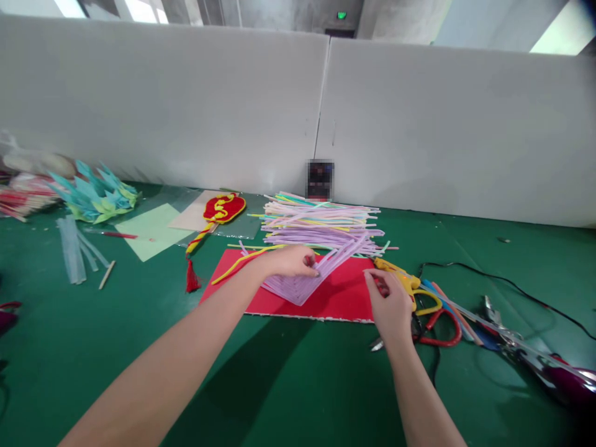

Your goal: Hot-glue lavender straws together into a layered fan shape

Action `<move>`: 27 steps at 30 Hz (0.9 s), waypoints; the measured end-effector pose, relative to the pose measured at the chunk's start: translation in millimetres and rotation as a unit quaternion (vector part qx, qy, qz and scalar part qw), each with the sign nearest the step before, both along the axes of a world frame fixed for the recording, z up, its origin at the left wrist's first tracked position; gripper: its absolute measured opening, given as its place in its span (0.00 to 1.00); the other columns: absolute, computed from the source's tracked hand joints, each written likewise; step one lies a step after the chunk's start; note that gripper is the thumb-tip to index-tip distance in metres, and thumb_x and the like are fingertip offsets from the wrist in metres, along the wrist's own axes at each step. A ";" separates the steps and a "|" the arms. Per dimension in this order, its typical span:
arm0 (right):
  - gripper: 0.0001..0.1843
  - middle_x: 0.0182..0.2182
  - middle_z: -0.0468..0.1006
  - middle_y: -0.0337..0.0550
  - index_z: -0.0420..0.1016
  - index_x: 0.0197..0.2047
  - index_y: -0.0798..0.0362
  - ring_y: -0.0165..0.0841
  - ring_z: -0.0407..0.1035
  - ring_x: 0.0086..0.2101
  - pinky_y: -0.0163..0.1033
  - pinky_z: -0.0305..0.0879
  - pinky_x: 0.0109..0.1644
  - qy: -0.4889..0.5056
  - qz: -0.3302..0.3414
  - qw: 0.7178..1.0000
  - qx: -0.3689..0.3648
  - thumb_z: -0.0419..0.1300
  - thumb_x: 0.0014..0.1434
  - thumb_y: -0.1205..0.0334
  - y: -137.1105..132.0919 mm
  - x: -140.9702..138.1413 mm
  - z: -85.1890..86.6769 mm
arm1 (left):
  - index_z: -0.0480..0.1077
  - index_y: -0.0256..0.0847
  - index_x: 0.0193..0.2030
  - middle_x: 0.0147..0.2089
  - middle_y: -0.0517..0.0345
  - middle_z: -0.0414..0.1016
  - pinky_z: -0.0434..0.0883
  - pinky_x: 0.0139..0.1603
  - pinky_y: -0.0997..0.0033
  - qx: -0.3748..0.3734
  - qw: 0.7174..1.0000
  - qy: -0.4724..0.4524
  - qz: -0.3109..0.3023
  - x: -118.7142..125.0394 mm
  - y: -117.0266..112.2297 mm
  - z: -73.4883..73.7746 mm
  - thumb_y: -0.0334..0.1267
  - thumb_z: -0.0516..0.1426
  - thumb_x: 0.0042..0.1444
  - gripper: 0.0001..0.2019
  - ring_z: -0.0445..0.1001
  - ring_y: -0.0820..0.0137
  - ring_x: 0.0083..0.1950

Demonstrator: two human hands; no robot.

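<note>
My left hand (pixel 291 261) rests on a folded fan of purple pipe cleaners (pixel 302 287) lying on a red sheet (pixel 342 298), with its fingers pinched on the strands. My right hand (pixel 388 304) hovers at the red sheet's right edge, fingers curled, close to a yellow glue gun (pixel 400 276); whether it holds anything is hidden. Behind the sheet lies a loose pile of pastel pipe cleaners (pixel 321 223). A single yellow pipe cleaner (pixel 237 262) crosses the sheet's left corner.
Red-handled scissors (pixel 440 332), pliers (pixel 507 329) and a black cable (pixel 512 285) lie at the right. A red and yellow tasselled ornament (pixel 218 214), green paper (pixel 151 231), glue sticks (pixel 74 248) and teal paper leaves (pixel 95 195) sit at the left. A white partition (pixel 298 112) backs the green table (pixel 279 385).
</note>
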State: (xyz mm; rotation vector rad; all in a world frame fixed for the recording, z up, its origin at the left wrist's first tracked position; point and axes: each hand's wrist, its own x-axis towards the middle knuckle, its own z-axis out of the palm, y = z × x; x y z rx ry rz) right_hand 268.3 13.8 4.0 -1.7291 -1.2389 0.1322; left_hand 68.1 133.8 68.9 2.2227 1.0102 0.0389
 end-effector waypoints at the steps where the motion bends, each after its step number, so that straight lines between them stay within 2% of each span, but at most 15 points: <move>1: 0.13 0.29 0.74 0.43 0.75 0.35 0.53 0.32 0.64 0.28 0.37 0.63 0.35 0.005 0.001 1.000 -0.002 0.55 0.57 0.53 -0.1 -0.1 0.4 | 0.69 0.39 0.28 0.27 0.61 0.72 0.58 0.27 0.73 0.000 1.000 -0.009 0.013 -1.9 0.7 3.8 0.45 0.58 0.47 0.11 0.67 0.69 0.28; 4: 0.14 0.29 0.74 0.43 0.75 0.35 0.54 0.32 0.64 0.27 0.37 0.63 0.34 0.019 0.001 1.000 -0.008 0.55 0.57 0.53 -0.2 0.0 0.6 | 0.70 0.39 0.33 0.29 0.59 0.72 0.58 0.28 0.72 0.005 0.997 -0.036 0.062 -8.4 3.5 11.0 0.44 0.57 0.49 0.11 0.68 0.69 0.29; 6: 0.14 0.30 0.75 0.44 0.75 0.35 0.54 0.32 0.64 0.27 0.38 0.63 0.34 0.025 0.001 1.000 -0.012 0.55 0.56 0.52 -0.2 0.2 0.3 | 0.71 0.39 0.35 0.31 0.58 0.74 0.60 0.28 0.72 -0.011 0.988 -0.090 0.123 -12.2 4.6 10.8 0.44 0.57 0.50 0.11 0.68 0.69 0.30; 8: 0.14 0.31 0.75 0.44 0.75 0.35 0.53 0.32 0.65 0.28 0.38 0.64 0.35 0.031 0.002 0.999 -0.015 0.55 0.56 0.52 -0.3 0.3 0.2 | 0.74 0.39 0.34 0.33 0.56 0.76 0.62 0.30 0.73 -0.096 0.948 -0.209 0.220 -14.4 3.8 7.4 0.41 0.60 0.47 0.10 0.70 0.69 0.31; 10: 0.14 0.32 0.76 0.44 0.75 0.35 0.53 0.32 0.66 0.28 0.38 0.64 0.35 0.035 0.003 0.999 -0.019 0.55 0.56 0.52 -0.4 0.4 0.6 | 0.76 0.38 0.32 0.33 0.55 0.77 0.63 0.30 0.73 -0.203 0.875 -0.316 0.305 -14.7 0.7 1.8 0.36 0.63 0.43 0.08 0.71 0.70 0.31; 12: 0.14 0.32 0.76 0.45 0.75 0.35 0.53 0.32 0.66 0.29 0.38 0.64 0.36 0.039 0.000 0.999 -0.024 0.55 0.56 0.51 -0.5 0.5 0.9 | 0.76 0.38 0.31 0.31 0.54 0.77 0.63 0.28 0.75 -0.241 0.835 -0.354 0.345 -13.7 -4.4 -4.6 0.34 0.62 0.42 0.07 0.71 0.72 0.28; 16: 0.15 0.33 0.77 0.46 0.75 0.35 0.54 0.34 0.68 0.31 0.39 0.65 0.38 0.059 0.009 0.998 -0.033 0.56 0.55 0.51 -0.5 -1.1 0.9 | 0.74 0.37 0.30 0.28 0.57 0.75 0.64 0.25 0.77 -0.244 0.784 -0.416 0.390 -11.3 -19.0 -17.1 0.33 0.62 0.41 0.06 0.71 0.75 0.26; 19: 0.16 0.34 0.78 0.47 0.75 0.36 0.54 0.36 0.69 0.33 0.40 0.65 0.39 0.083 0.035 0.995 -0.040 0.56 0.55 0.50 -0.8 -7.0 0.9 | 0.71 0.37 0.32 0.27 0.60 0.74 0.64 0.24 0.78 -0.243 0.742 -0.468 0.414 -9.3 -33.0 -23.9 0.35 0.63 0.39 0.11 0.71 0.75 0.25; 23: 0.20 0.32 0.78 0.46 0.77 0.38 0.54 0.36 0.70 0.33 0.38 0.64 0.38 0.141 0.124 0.980 -0.072 0.51 0.59 0.48 -2.7 -23.2 3.0 | 0.68 0.39 0.34 0.26 0.65 0.71 0.65 0.24 0.80 -0.235 0.688 -0.528 0.438 -3.7 -51.4 -27.9 0.39 0.65 0.38 0.16 0.70 0.78 0.24; 27: 0.24 0.24 0.74 0.41 0.75 0.30 0.54 0.32 0.65 0.27 0.34 0.61 0.32 0.183 0.185 0.960 -0.106 0.49 0.60 0.45 -5.7 -41.2 4.9 | 0.66 0.39 0.34 0.26 0.66 0.70 0.67 0.26 0.79 -0.233 0.647 -0.566 0.454 3.6 -62.8 -26.2 0.40 0.67 0.36 0.19 0.70 0.77 0.26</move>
